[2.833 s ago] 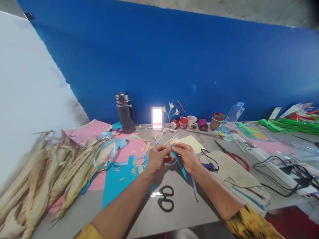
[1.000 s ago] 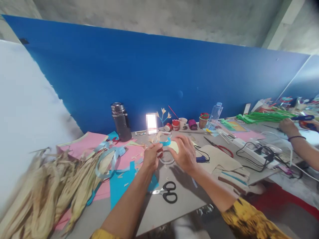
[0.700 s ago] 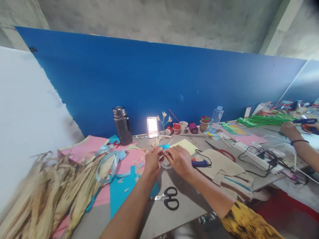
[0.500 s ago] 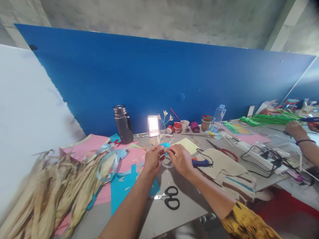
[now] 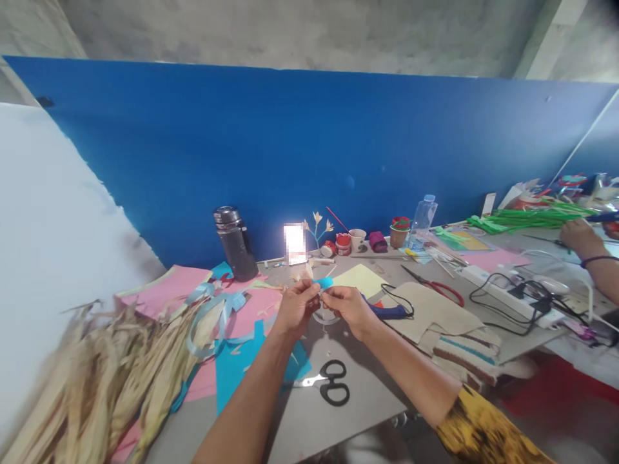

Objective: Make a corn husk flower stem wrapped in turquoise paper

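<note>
My left hand (image 5: 298, 308) and my right hand (image 5: 349, 310) meet over the middle of the table, fingertips pinched close together. What lies between the fingertips is too small to make out. A small bright blue piece (image 5: 324, 282) shows just behind them; whether it is held is unclear. Under the hands sits a round pale ring or roll (image 5: 327, 319). Black-handled scissors (image 5: 333, 383) rest nearer to me, beside blue paper (image 5: 236, 367). The blue-handled tool (image 5: 391, 312) with a black cord lies right of my right hand.
Dried husks (image 5: 97, 386) cover the left. A dark thermos (image 5: 235, 245), a paper cup (image 5: 357, 240) and a plastic bottle (image 5: 423, 222) stand along the blue partition (image 5: 242, 142). Red-handled pliers (image 5: 442, 290) and a power strip (image 5: 503, 293) lie right. Another person's hand (image 5: 580, 238) is far right.
The view has shifted slightly. My right fingers have come lower and nearer my left fingertips, and more of the small blue piece shows above them.
</note>
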Demonstrator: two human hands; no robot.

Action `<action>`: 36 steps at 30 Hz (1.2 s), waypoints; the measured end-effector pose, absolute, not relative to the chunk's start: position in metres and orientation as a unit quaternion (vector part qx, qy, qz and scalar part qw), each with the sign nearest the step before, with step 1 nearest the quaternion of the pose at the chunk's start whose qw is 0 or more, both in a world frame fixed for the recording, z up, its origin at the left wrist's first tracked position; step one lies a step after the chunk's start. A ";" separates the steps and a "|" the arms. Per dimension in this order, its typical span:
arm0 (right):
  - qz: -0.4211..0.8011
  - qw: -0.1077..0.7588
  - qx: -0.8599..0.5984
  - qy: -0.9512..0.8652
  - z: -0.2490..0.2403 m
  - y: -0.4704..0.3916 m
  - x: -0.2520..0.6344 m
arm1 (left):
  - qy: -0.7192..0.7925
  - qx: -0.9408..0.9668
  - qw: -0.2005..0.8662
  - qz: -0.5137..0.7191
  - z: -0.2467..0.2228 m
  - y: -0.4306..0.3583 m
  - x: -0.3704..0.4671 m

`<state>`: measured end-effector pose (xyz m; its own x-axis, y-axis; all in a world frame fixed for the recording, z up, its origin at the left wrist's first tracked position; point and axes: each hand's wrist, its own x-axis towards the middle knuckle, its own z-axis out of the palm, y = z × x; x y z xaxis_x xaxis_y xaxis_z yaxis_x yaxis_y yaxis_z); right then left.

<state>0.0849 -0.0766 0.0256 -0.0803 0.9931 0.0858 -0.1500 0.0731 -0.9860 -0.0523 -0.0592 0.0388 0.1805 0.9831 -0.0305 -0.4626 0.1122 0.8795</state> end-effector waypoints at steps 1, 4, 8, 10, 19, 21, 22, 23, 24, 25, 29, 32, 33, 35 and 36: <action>0.557 0.527 -0.413 -0.492 0.025 -0.076 0.086 | 0.335 0.395 0.663 0.540 0.038 -0.059 -0.052; 0.630 0.494 -0.400 -0.446 0.024 -0.075 0.087 | 0.327 0.421 0.656 0.534 0.036 -0.059 -0.051; 0.600 0.487 -0.427 -0.470 0.025 -0.078 0.084 | 0.383 0.433 0.573 0.581 0.033 -0.058 -0.046; 0.481 0.499 -0.482 -0.536 0.026 -0.081 0.081 | 0.426 0.419 0.516 0.614 0.033 -0.060 -0.043; 0.202 0.462 -0.555 -0.662 0.026 -0.081 0.083 | 0.457 0.399 0.526 0.596 0.035 -0.064 -0.042; 0.263 0.476 -0.536 -0.645 0.025 -0.077 0.085 | 0.435 0.397 0.558 0.585 0.034 -0.062 -0.043; 0.294 0.485 -0.526 -0.634 0.024 -0.076 0.086 | 0.423 0.399 0.569 0.582 0.033 -0.061 -0.043; 0.323 0.493 -0.516 -0.621 0.024 -0.075 0.086 | 0.414 0.401 0.576 0.580 0.033 -0.061 -0.044; 0.352 0.501 -0.507 -0.606 0.023 -0.075 0.086 | 0.406 0.403 0.581 0.579 0.032 -0.060 -0.044; 0.384 0.509 -0.497 -0.589 0.022 -0.074 0.085 | 0.400 0.405 0.585 0.578 0.031 -0.060 -0.044; 0.556 0.519 -0.435 -0.482 0.020 -0.075 0.084 | 0.383 0.414 0.599 0.568 0.030 -0.059 -0.044; 0.675 0.490 -0.378 -0.402 0.020 -0.074 0.087 | 0.360 0.417 0.622 0.556 0.033 -0.061 -0.045; 0.702 0.480 -0.360 -0.384 0.021 -0.073 0.088 | 0.348 0.419 0.635 0.547 0.035 -0.063 -0.045; 0.739 0.466 -0.328 -0.358 0.021 -0.073 0.089 | 0.328 0.425 0.659 0.527 0.039 -0.065 -0.045; 0.749 0.462 -0.319 -0.351 0.022 -0.073 0.089 | 0.322 0.428 0.667 0.518 0.041 -0.066 -0.045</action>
